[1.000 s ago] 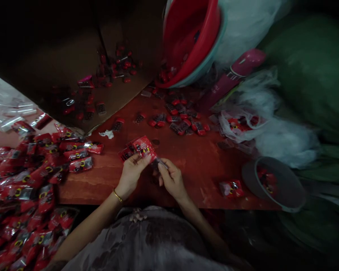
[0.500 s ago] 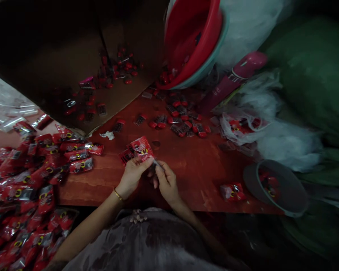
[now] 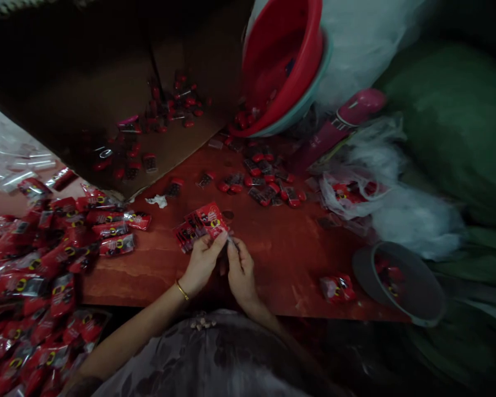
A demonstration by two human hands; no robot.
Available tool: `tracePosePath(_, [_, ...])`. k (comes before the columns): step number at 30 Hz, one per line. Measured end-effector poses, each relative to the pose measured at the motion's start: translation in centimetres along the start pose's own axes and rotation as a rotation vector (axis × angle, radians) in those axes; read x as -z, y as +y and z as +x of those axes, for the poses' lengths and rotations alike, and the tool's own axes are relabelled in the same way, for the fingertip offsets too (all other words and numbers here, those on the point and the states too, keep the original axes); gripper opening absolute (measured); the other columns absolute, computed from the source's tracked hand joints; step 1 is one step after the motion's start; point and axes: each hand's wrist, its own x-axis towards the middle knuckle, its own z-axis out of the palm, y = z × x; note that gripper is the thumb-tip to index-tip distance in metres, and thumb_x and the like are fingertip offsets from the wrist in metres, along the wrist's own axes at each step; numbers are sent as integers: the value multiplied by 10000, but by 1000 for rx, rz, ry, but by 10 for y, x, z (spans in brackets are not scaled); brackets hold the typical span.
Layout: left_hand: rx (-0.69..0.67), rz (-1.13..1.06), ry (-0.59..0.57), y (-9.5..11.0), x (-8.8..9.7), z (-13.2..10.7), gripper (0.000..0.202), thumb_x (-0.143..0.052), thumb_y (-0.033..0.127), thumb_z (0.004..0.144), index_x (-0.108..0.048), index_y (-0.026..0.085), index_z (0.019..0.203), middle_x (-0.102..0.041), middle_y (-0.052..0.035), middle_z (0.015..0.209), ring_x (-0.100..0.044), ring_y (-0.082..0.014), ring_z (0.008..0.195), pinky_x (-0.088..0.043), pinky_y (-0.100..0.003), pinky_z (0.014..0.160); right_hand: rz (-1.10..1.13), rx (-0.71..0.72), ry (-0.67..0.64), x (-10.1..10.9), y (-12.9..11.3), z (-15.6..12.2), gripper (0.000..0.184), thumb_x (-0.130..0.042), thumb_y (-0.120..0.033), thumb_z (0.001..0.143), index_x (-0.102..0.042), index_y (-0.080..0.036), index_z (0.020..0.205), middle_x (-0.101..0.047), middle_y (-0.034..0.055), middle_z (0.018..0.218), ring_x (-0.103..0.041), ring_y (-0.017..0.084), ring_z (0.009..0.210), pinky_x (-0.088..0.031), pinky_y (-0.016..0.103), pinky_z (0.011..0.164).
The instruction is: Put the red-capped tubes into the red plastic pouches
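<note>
My left hand [image 3: 202, 260] pinches a red printed packet [image 3: 212, 216] between thumb and fingers, with its printed face up. Close beside it, my right hand [image 3: 241, 271] has thumb and fingers pressed together at the packet's near end. Whether they grip the packet's edge or a small piece there is too dim to tell. More flat red packets [image 3: 186, 236] lie fanned on the table just left of the held one. Beyond my hands, small clear containers with red caps [image 3: 268, 176] are scattered.
An open cardboard box [image 3: 215, 146] with loose red-capped containers stands at back left. Filled red packets [image 3: 58, 242] heap up on the left. A tilted red basin [image 3: 316, 33], a pink bottle [image 3: 334, 127], a plastic bag [image 3: 330, 193] and a grey bowl [image 3: 361, 270] stand right.
My hands stay together at the packet, with the left wrist shifted slightly right. More of the fanned packets beside it now shows. The view has tilted a little.
</note>
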Motion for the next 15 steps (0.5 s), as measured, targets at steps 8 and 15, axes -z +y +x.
tracePosePath(8, [-46,11,-54,10,5,-1,443,-642,574,702,-558,147,618,-487,39,473,-453,-73,383,-370,-187,375,33,0,-111,3,-11,7,274,-433,-452,902,-527,-195,906,-535,-56,614,-419,52,389,-357,178,389])
tracePosePath(15, [-108,-3,55,17,2,1,403,-681,534,681,-674,138,756,-579,13,553,-462,-69,443,-369,-191,431,-54,38,-222,3,-16,15,285,-442,-458,898,-533,-197,969,-493,-67,563,-431,68,401,-359,183,394])
